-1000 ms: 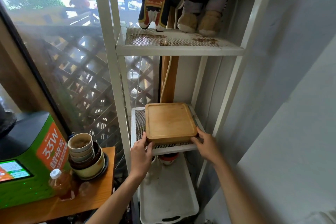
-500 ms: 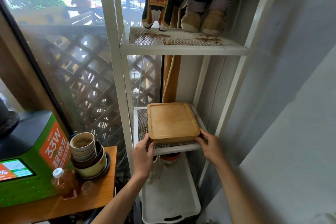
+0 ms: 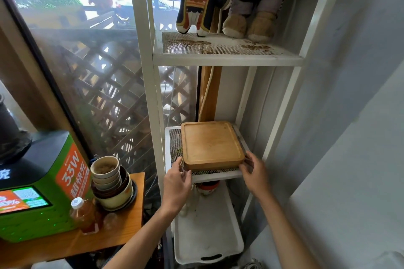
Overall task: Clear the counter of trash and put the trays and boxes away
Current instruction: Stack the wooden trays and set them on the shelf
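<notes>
Wooden tray (image 3: 211, 144), holding nothing, lies flat on mesh shelf (image 3: 175, 150); left hand (image 3: 176, 183) and right hand (image 3: 254, 172) grip its front corners, fingers curled.

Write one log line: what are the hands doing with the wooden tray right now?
step: shelving | object: square light-brown wooden tray on white mesh shelf | left hand: at front-left corner | right hand: at front-right corner

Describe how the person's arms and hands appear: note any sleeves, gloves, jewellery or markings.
Both arms are bare as far as the view shows, with no sleeves. The left hand and right hand wear no gloves. No rings, watch, bracelets or markings show on either.
</notes>
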